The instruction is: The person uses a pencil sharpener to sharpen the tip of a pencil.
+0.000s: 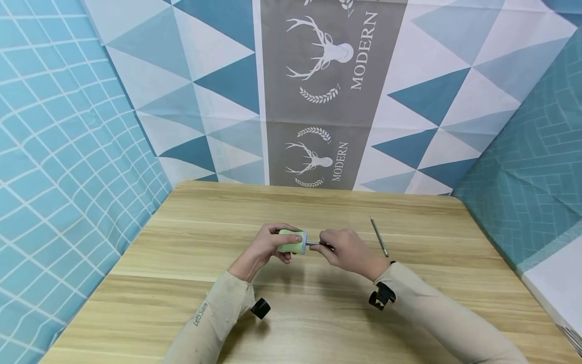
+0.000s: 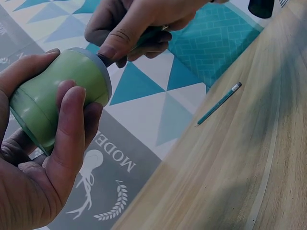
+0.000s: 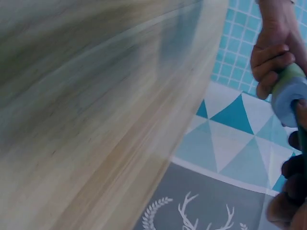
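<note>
My left hand (image 1: 263,246) grips a light green, barrel-shaped pencil sharpener (image 1: 291,247) with a pale blue end, held above the wooden table. Its fingers wrap the rounded body in the left wrist view, where the green shell (image 2: 79,67) shows between them. From the right, my right hand (image 1: 352,251) pinches a thin pencil (image 1: 312,243) whose end goes into the hole in the pale blue face (image 3: 284,100). How deep the pencil sits is hidden inside.
Another pencil (image 1: 379,236) lies on the wooden table (image 1: 191,237), to the right of and beyond my right hand. Patterned cloth (image 1: 218,76) hangs behind the table, with blue tiled cloth (image 1: 59,151) at the left.
</note>
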`<state>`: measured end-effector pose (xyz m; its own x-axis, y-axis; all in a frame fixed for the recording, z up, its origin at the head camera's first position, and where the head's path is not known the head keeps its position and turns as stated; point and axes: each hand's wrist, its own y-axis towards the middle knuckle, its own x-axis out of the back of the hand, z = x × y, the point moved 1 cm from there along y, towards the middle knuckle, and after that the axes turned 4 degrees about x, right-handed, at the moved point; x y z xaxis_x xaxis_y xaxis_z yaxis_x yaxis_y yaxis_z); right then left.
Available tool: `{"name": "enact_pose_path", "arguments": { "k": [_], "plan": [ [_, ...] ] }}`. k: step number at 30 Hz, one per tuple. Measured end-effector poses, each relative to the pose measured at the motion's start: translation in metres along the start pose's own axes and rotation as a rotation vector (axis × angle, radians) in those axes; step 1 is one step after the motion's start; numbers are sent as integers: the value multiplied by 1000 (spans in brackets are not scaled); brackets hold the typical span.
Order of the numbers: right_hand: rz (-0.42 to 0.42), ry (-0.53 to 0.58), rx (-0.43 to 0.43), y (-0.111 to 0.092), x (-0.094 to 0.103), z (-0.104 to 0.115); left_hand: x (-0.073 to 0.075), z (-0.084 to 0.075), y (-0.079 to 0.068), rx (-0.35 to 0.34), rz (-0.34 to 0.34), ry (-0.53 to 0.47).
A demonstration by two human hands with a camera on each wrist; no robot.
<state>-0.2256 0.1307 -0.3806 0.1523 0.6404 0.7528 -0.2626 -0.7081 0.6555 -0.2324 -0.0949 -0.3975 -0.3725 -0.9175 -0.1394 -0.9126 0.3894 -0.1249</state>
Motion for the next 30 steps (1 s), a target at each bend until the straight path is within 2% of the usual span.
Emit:
{"name": "enact_pose_path", "arguments": {
  "k": [4,12,14,17,20,24,27,30],
  "plan": [
    [103,240,-242,6,5,1,0,-1,-1,2,5,4],
    [315,639,-719,15,15,-6,-1,-3,-2,1,5,6],
    [362,741,-822,16,16,-9,-1,-3,-2,-3,9,10],
    [414,842,-934,17,17,-14,-1,-3,-2,-5,15,4],
    [445,900,-994,18,17,-18,-2,-3,-2,-5,18,-8],
    [466,925,-1013,18,16,-21,-2,-3,-2,-2,14,-13],
    [473,889,-972,17,16,-20,-1,-2,-3,-6,9,-4],
    [490,808,-893,18,20,-16,-1,-3,-3,-14,7,8]
  ]
}}
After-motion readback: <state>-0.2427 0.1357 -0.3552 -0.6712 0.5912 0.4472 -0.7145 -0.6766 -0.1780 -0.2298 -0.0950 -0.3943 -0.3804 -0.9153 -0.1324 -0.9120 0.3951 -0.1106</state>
